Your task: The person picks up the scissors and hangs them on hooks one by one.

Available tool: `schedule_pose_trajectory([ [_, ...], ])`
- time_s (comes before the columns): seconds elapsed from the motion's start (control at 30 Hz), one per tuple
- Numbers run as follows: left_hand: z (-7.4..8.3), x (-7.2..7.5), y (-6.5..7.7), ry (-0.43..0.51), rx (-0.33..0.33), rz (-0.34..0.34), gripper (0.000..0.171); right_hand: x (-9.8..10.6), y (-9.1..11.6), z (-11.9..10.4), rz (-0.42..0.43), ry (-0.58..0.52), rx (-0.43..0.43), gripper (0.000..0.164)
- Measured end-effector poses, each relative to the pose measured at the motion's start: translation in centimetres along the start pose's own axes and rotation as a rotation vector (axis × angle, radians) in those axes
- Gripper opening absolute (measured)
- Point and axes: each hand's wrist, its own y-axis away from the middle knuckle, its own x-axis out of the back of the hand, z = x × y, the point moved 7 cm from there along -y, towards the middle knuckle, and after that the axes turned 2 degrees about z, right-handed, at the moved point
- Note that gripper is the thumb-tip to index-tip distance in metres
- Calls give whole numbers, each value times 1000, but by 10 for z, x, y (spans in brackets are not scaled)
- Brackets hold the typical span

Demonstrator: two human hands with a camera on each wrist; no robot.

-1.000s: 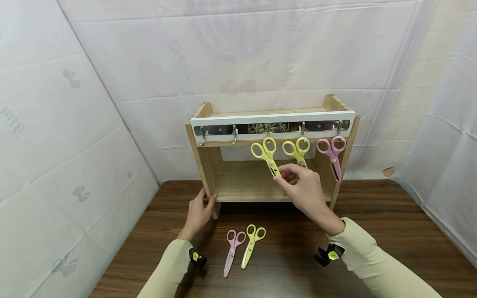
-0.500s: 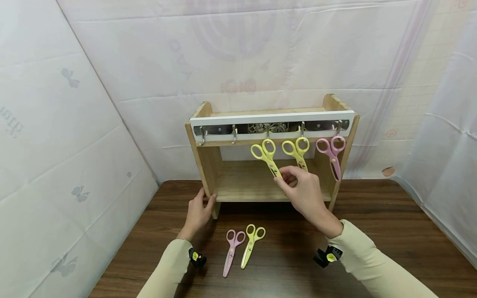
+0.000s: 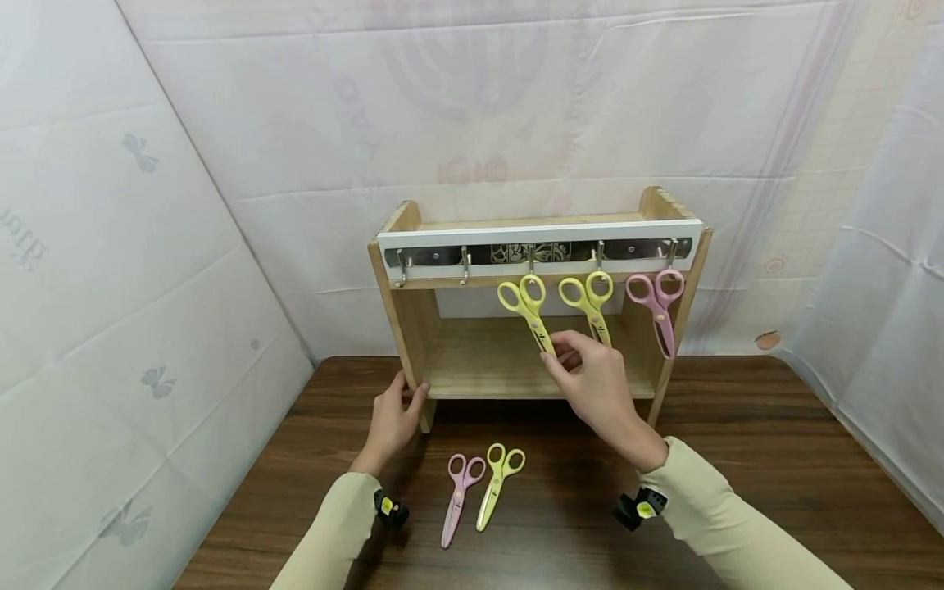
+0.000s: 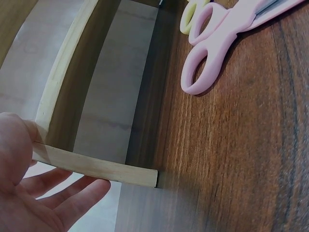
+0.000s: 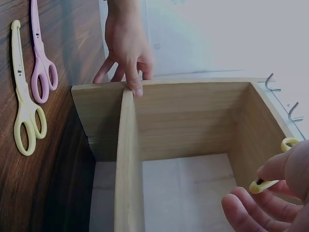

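Note:
My right hand (image 3: 596, 383) pinches the blade end of yellow scissors (image 3: 527, 307) between thumb and fingers. Their handle loops are up at the middle hook of the wooden shelf (image 3: 479, 352); one loop appears to be on that hook. In the right wrist view the blade tip (image 5: 258, 186) shows between the fingertips. My left hand (image 3: 388, 419) grips the shelf's left side panel near its lower end, thumb at the front edge and fingers on the outer face, as the left wrist view shows. Other yellow scissors (image 3: 586, 299) and pink scissors (image 3: 656, 303) hang on the two hooks at right.
Pink scissors (image 3: 458, 496) and yellow scissors (image 3: 498, 483) lie side by side on the dark wooden table (image 3: 767, 459), in front of the shelf. Two bare hooks (image 3: 465, 266) are at the left of the hook rail. White cloth (image 3: 310, 123) hangs behind.
My right hand has shifted slightly left and down, still pinching the yellow scissors, which hang a little steeper. My left hand stays on the shelf panel.

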Motion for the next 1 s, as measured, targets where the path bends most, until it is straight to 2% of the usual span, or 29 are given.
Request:
schedule_pose_trajectory([
  [0.4,-1,-1,-1,-5,-10,4,41,-12,0,5,-12,24,5,15],
  [1.0,-1,-1,-1,2,3,-2,40,-14,0,7,-25,29,0,14],
])
